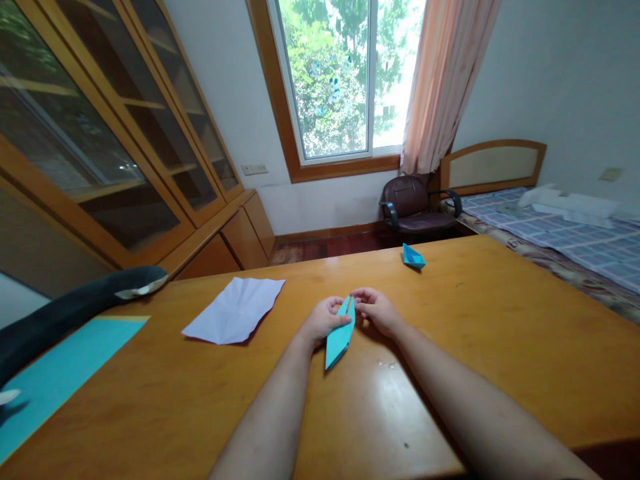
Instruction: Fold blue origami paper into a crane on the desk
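A folded piece of turquoise paper (340, 343), long and pointed at both ends, is held just above the wooden table (500, 320). My left hand (324, 321) grips it from the left, with the thumb lying across its upper part. At its far tip, the fingers of my right hand (376, 310) are bent and pinch the paper's edge. A narrow slit shows between two layers near that tip. Farther back to the right stands a small blue folded paper boat (413, 257).
A creased white sheet (235, 310) lies left of my hands. At the far left, a dark stuffed toy (75, 307) rests partly over turquoise paper (75, 367). Beyond the table are a glass-door cabinet (145, 120), a brown armchair (413, 203) and a bed (565, 233).
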Available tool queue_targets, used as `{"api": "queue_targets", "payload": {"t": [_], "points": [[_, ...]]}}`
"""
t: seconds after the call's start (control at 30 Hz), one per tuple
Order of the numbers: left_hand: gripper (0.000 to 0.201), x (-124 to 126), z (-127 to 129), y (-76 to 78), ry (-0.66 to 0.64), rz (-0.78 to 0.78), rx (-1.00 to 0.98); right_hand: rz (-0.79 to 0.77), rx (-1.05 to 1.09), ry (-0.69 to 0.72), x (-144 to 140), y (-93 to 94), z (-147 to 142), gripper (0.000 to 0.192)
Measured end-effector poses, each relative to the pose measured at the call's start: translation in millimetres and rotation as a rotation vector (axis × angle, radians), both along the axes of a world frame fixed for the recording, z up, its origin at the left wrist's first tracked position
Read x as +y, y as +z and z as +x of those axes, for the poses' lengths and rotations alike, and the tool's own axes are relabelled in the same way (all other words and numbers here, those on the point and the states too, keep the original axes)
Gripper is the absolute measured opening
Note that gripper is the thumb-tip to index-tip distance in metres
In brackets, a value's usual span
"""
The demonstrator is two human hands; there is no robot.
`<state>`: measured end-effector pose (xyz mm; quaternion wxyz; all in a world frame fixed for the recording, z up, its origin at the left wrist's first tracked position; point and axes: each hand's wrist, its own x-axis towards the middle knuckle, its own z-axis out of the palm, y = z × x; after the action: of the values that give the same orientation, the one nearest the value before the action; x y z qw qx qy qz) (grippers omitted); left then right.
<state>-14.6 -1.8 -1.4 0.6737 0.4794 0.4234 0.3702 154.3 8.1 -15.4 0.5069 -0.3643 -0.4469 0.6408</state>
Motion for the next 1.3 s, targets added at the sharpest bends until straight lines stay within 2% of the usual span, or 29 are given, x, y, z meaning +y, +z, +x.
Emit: {"api": "queue_targets", "payload": {"t": [0.13, 0.3, 0.53, 0.73, 0.9, 1.07, 1.17, 1.3], "points": [[0.060, 0.1, -1.3, -1.2, -0.033, -0.017, 0.043, 0.040, -0.002, 0.025, -0.7, -0.4, -0.3, 0.023], [0.057, -0.5, -0.9, 0.8, -0.054, -0.022, 0.038, 0.082, -0.054, 0.048, -2.5, -1.2, -1.0, 0.026], [0.051, -1.7, -2.3, 3.8, -0.080, 0.000, 0.074, 0.211, -0.362, 0.044, -3.3, -6.8, -1.5, 0.014], [0.048, -0.1, -3.3, 2.3, -0.055, 0.050, 0.127, 0.383, -0.542, -0.020, -4.0, -4.8, -1.3, 0.019], [0.042, 1.4, -2.3, 2.4, 0.004, 0.109, 0.169, 0.519, -0.699, -0.104, -5.8, 0.7, 0.0, 0.015], [0.031, 2.8, -1.6, 1.3, 0.065, 0.153, 0.195, 0.697, -0.760, -0.168, -5.5, 2.0, 0.6, 0.012], [0.032, 3.1, -0.6, -0.6, 0.095, 0.161, 0.187, 0.702, -0.769, -0.177, -5.5, 0.2, -0.6, 0.012], [0.032, 2.9, 0.8, -3.5, 0.117, 0.178, 0.187, 0.598, -0.755, -0.133, -6.1, -3.0, -1.9, 0.013]]}}
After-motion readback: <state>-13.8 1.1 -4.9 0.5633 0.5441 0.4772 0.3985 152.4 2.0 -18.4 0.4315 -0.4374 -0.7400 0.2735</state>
